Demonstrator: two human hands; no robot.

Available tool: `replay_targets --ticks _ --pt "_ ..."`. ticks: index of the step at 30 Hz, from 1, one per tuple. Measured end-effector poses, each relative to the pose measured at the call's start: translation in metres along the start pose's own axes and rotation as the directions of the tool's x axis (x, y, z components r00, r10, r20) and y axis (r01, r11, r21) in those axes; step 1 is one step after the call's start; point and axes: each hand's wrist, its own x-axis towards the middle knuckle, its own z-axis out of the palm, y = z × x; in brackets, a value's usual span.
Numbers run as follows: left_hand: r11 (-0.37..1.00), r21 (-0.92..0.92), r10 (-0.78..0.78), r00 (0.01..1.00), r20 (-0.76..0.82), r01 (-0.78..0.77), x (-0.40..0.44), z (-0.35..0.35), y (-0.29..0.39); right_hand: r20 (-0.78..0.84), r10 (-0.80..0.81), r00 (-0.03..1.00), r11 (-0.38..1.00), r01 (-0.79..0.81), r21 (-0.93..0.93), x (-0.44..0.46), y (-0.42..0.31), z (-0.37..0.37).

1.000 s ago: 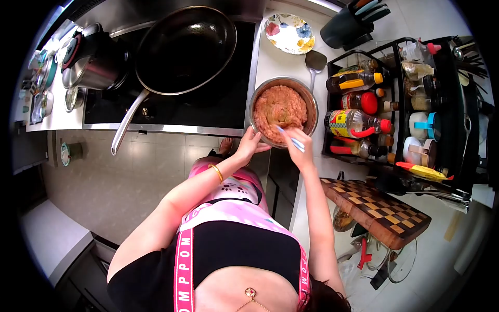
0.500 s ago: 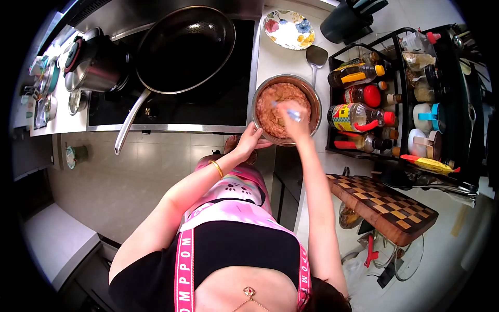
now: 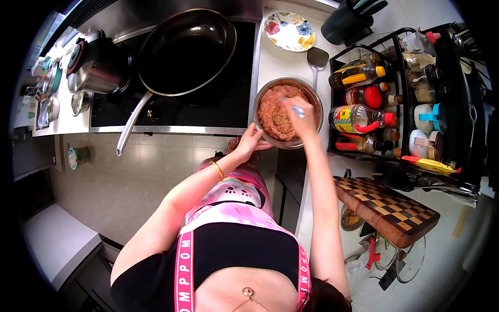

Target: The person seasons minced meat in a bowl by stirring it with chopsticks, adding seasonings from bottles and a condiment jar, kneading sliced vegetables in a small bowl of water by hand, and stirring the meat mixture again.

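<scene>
A round metal bowl [image 3: 258,96] stands on the counter beside the cooktop, holding pinkish minced meat [image 3: 275,117]. My left hand [image 3: 252,143] grips the bowl at its lower left side, thumb near the rim and fingers under the edge. Over the meat, my right hand [image 3: 302,118] is closed round a utensil with a blue-and-white handle [image 3: 298,111]. The utensil's lower end is in the meat, so its kind does not show. Just behind the bowl lies a spatula [image 3: 317,59] with a dark blade, and a floral plate [image 3: 289,32] sits farther back.
A large wok [image 3: 187,52] rests on the black cooktop [image 3: 112,112], its handle jutting over the front edge. To its left is a metal pot [image 3: 99,75]. Bottles fill a black rack [image 3: 332,83] on the right. A checkered cutting board [image 3: 390,208] lies nearer me.
My right hand has shifted slightly right and up with the utensil, and the meat's surface looks different. The left hand keeps its hold on the bowl.
</scene>
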Motion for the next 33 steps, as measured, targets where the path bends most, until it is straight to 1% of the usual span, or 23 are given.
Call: replay_targets --ticks 1,3,4,5,6,7,8,10,11,12,14,16,18,20,22,23,24,26,28,29,30,32,33 --pt "1.0 0.002 0.002 1.0 0.0 -0.002 0.0 -0.001 0.0 -0.003 0.06 0.998 0.995 -0.06 -0.081 0.001 0.003 -0.016" --pt "0.999 -0.038 0.005 1.0 -0.017 -0.005 0.0 0.001 0.0 -0.073 0.147 0.986 0.981 -0.154 -0.113 -0.021 0.009 -0.046" --pt "0.999 -0.046 0.009 1.0 -0.015 -0.01 0.001 0.002 -0.001 -0.128 0.15 0.98 0.981 -0.163 -0.102 -0.038 0.009 -0.055" --pt "0.999 -0.035 -0.003 1.0 -0.026 0.003 0.001 0.001 -0.001 -0.104 0.179 0.978 0.974 -0.191 -0.122 -0.059 0.013 -0.058" --pt "1.0 -0.025 -0.016 0.999 -0.038 0.015 0.003 0.001 -0.001 -0.025 0.265 0.964 0.95 -0.265 -0.164 -0.074 -0.004 -0.057" --pt "1.0 -0.028 -0.015 0.999 -0.037 0.014 0.005 0.001 -0.002 -0.025 0.123 0.992 0.986 -0.125 -0.115 -0.084 -0.01 -0.043" --pt "1.0 -0.029 -0.011 1.0 -0.027 0.01 0.005 0.0 -0.003 0.039 0.227 0.973 0.969 -0.221 -0.113 -0.083 -0.038 -0.033" --pt "1.0 -0.023 -0.014 1.0 -0.016 0.014 0.003 -0.001 -0.003 0.075 0.189 0.979 0.98 -0.193 0.046 -0.069 -0.047 -0.002" --pt "1.0 -0.016 -0.016 1.0 0.002 0.016 0.002 -0.001 0.0 0.099 0.104 0.99 0.993 -0.109 0.054 -0.056 -0.04 0.009" --pt "1.0 -0.008 -0.018 1.0 0.02 0.019 0.001 -0.001 0.002 0.072 0.018 0.997 0.999 -0.02 0.028 -0.04 -0.028 0.014" --pt "1.0 0.001 -0.019 1.0 -0.009 0.019 0.003 -0.005 -0.001 -0.01 -0.012 1.0 1.0 0.012 0.024 -0.017 -0.005 0.007" --pt "1.0 -0.013 0.002 1.0 -0.015 -0.002 0.006 -0.008 -0.004 -0.031 0.108 0.994 0.988 -0.111 -0.104 -0.019 -0.005 -0.027" --pt "1.0 -0.024 0.013 1.0 -0.028 -0.014 0.007 -0.006 -0.005 -0.075 0.161 0.984 0.974 -0.171 -0.146 -0.052 0.008 -0.049" --pt "0.999 -0.033 0.023 0.999 -0.041 -0.024 0.008 -0.002 -0.003 0.002 0.173 0.985 0.971 -0.17 -0.17 -0.082 -0.006 -0.044" --pt "1.0 -0.003 -0.01 1.0 -0.029 0.01 0.001 0.003 0.003 0.015 0.156 0.988 0.985 -0.154 -0.074 -0.083 -0.033 -0.016" --pt "1.0 0.0 -0.016 0.999 -0.029 0.016 -0.001 0.004 0.004 0.027 0.124 0.992 0.992 -0.125 0.027 -0.074 -0.037 -0.002" --pt "1.0 0.015 -0.024 0.999 -0.032 0.024 -0.002 0.005 0.006 0.066 0.135 0.989 0.989 -0.138 0.052 -0.061 -0.035 0.007" --pt "0.999 0.034 -0.032 0.999 -0.04 0.034 -0.001 0.002 0.005 -0.046 0.018 0.999 0.996 -0.014 0.091 -0.036 -0.017 0.009" --pt "1.0 0.016 -0.008 0.999 -0.045 0.009 0.002 -0.003 0.002 -0.107 0.088 0.99 0.996 -0.091 -0.023 -0.034 -0.006 -0.012" --pt "1.0 0.013 -0.007 0.999 -0.046 0.008 0.004 -0.005 0.002 -0.115 0.159 0.981 0.985 -0.165 -0.043 -0.045 -0.006 -0.027" --pt "1.0 0.007 -0.005 0.999 -0.043 0.005 0.004 -0.005 0.001 -0.089 0.176 0.98 0.974 -0.186 -0.126 -0.058 -0.007 -0.04" --pt "1.0 0.002 -0.003 0.999 -0.037 0.003 0.004 -0.002 0.002 -0.004 0.184 0.983 0.972 -0.183 -0.147 -0.089 -0.02 -0.038" --pt "1.0 -0.005 -0.001 0.999 -0.039 0.001 0.002 0.002 0.004 0.017 0.175 0.984 0.979 -0.172 -0.106 -0.091 -0.031 -0.028"
